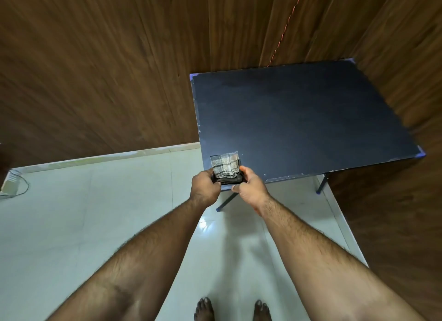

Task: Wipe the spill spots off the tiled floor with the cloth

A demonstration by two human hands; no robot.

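A folded checked cloth (225,165), grey and beige with a dark underside, lies at the near left corner of a dark blue table (311,119). My left hand (205,185) grips its left side and my right hand (251,187) grips its right side, so both hands hold it over the table's front edge. The pale tiled floor (95,213) spreads below and to the left. I cannot make out any spill spots on the tiles; only a bright reflection shows between my forearms.
Wood-panelled walls (95,69) stand behind and to the right of the table. A white box with a cable (12,181) sits on the floor at the far left. Thin table legs (227,201) stand below the table's front edge. My bare feet (203,308) show at the bottom.
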